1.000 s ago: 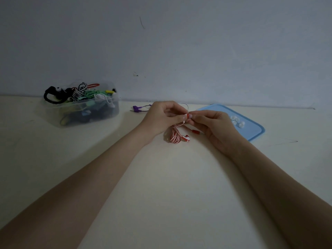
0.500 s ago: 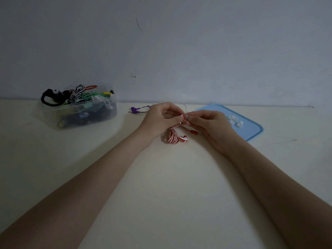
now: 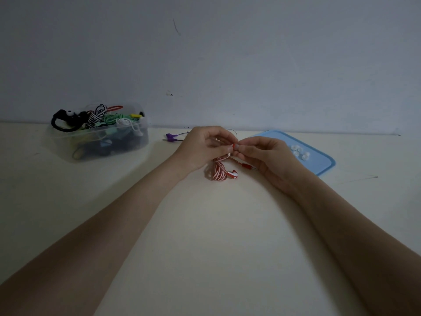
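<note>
Head view. A clear plastic box (image 3: 127, 144) with soft, rounded walls stands well to the left of the left hand (image 3: 205, 148), close to the wall (image 3: 227, 65). It is heaped with coiled cables (image 3: 107, 118): a black-and-white striped bundle, green cord, white cord and a thick black loop that spills over the rim. Just beyond the right hand (image 3: 268, 156), on its outer side, a flat blue lid (image 3: 319, 165) with rounded corners and a raised edge lies on the table (image 3: 205, 224). On the lid sits a small cluster of white ear tips (image 3: 299, 151), tiny and dome-shaped.

The striped earphones (image 3: 218, 172), a thin cord in red and white, hang in a loose bunch below and between the two hands and rest on the table. One glossy red-and-white bud lies at the bottom of the bunch, and the red plug (image 3: 247, 166) pokes out under the right palm. Both hands have curled fingers and meet at the fingertips. Each pinches the same small end of the cord, which is too small to make out.

A purple earphone (image 3: 170, 136) lies beyond the left hand, between it and the box. The table is smooth, matt and cream-coloured; the wall is plain and pale grey with a few marks.
</note>
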Action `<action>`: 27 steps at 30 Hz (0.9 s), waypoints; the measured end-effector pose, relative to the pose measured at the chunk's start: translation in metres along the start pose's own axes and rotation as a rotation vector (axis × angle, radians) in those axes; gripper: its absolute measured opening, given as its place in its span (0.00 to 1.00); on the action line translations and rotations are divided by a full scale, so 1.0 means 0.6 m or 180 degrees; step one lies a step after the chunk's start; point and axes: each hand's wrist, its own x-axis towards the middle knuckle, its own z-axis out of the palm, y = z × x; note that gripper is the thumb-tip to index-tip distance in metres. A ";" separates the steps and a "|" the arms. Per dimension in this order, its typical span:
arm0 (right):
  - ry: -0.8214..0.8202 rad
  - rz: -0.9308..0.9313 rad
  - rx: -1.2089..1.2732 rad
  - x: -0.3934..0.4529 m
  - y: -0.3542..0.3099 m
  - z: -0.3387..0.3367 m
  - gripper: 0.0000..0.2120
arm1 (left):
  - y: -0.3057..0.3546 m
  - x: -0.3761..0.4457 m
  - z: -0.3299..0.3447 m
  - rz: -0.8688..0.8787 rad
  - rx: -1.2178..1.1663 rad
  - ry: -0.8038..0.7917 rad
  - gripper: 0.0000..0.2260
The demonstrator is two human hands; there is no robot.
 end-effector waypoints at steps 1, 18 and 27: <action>0.0001 0.0005 0.0024 0.000 -0.001 0.000 0.08 | 0.001 0.000 0.002 0.0014 0.0042 0.0024 0.08; 0.1124 -0.1371 -0.3409 0.010 -0.023 0.003 0.06 | -0.025 0.005 0.032 0.0428 0.1314 0.0214 0.11; 0.1368 -0.0033 -0.5288 0.007 -0.064 -0.052 0.11 | -0.025 0.006 0.033 0.0312 0.1003 0.0217 0.08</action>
